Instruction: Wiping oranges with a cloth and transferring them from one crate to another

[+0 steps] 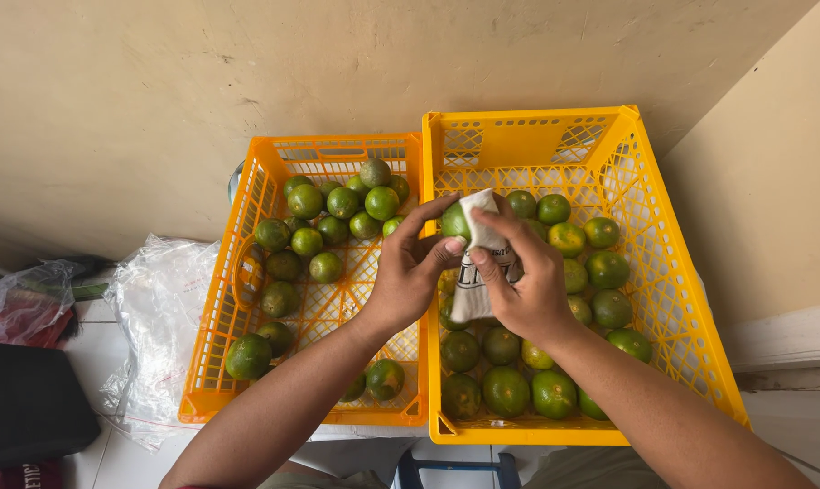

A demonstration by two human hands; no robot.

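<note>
Both forearms rise from the bottom edge, nearest the camera, and meet above the seam between two crates. At far left a black case (25, 403) sits on the floor, with a crumpled clear plastic bag (161, 317) just beside it. Next comes the orange crate (212, 308), holding loose green citrus fruits (324, 226), most of them gathered toward the wall. The left hand (408, 272) has its grip closed around a single green fruit (455, 220), fingers curled over the top and thumb pressed against a white cloth (479, 263). That fruit is held in the air over the near-left part of the yellow crate (677, 299), touching the cloth. The right hand (526, 285) has its grip clenched on the cloth, fingertips pinching it against the fruit while the rest hangs down below the palm. Further right, the yellow crate holds more green fruits (555, 308), packed along its near and right sides. A beige wall stands behind both crates.
</note>
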